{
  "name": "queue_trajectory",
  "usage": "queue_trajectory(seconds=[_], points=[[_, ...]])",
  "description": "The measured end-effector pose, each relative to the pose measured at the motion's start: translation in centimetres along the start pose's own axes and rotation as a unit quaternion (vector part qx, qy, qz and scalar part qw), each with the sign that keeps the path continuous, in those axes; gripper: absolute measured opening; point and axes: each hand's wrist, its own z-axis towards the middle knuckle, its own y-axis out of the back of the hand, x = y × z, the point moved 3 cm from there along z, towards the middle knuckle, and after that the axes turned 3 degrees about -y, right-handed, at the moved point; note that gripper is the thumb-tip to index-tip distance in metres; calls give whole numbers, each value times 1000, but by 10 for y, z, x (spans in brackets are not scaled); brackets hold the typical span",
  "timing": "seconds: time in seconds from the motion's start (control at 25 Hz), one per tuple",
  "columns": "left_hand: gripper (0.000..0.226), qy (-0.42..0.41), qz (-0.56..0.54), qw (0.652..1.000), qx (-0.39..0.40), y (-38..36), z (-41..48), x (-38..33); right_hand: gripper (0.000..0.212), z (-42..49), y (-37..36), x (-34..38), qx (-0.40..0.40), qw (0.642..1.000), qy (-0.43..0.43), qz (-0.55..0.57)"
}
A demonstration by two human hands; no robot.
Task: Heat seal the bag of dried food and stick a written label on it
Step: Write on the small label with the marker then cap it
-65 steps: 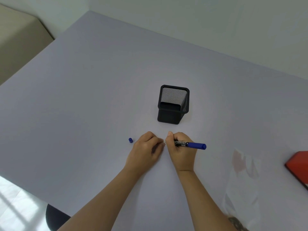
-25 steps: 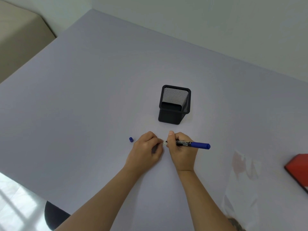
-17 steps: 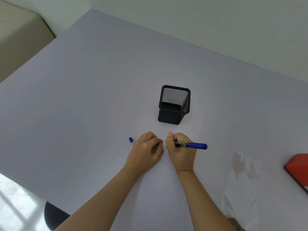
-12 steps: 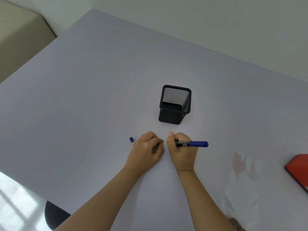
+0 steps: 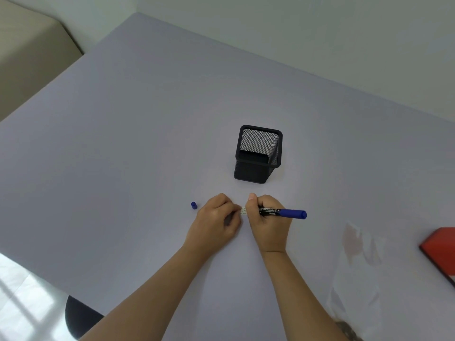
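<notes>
A small white label [image 5: 243, 210] lies on the grey table [image 5: 123, 143], mostly hidden between my hands. My left hand [image 5: 216, 217] presses down on its left end with curled fingers. My right hand [image 5: 267, 217] grips a blue marker [image 5: 283, 212], its tip hidden at the label and its blue end pointing right. The marker's blue cap [image 5: 194, 205] lies just left of my left hand. A clear plastic bag [image 5: 357, 267] lies flat at the right, with dried food [image 5: 347, 327] showing at its lower end.
A black mesh pen holder [image 5: 257, 155] stands just beyond my hands. A red device [image 5: 440, 249] pokes in at the right edge. The table's near-left edge runs diagonally, with a dark stool [image 5: 78, 318] and a bright floor below it.
The marker's rear end wobbles slightly up and down while both hands stay in the same place over the label.
</notes>
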Motion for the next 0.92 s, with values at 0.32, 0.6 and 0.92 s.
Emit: queue_trajectory(seconds=[0.32, 0.6, 0.92], points=[[23, -5, 1, 1000, 0, 1, 0, -1, 48, 1, 0, 1, -5, 1000, 1, -3], [23, -9, -1, 1000, 3, 0, 0, 0, 47, 0, 0, 2, 1, 1000, 4, -11], [21, -4, -5, 1000, -5, 1, 0, -1, 46, 0, 1, 2, -16, 1000, 5, -11]])
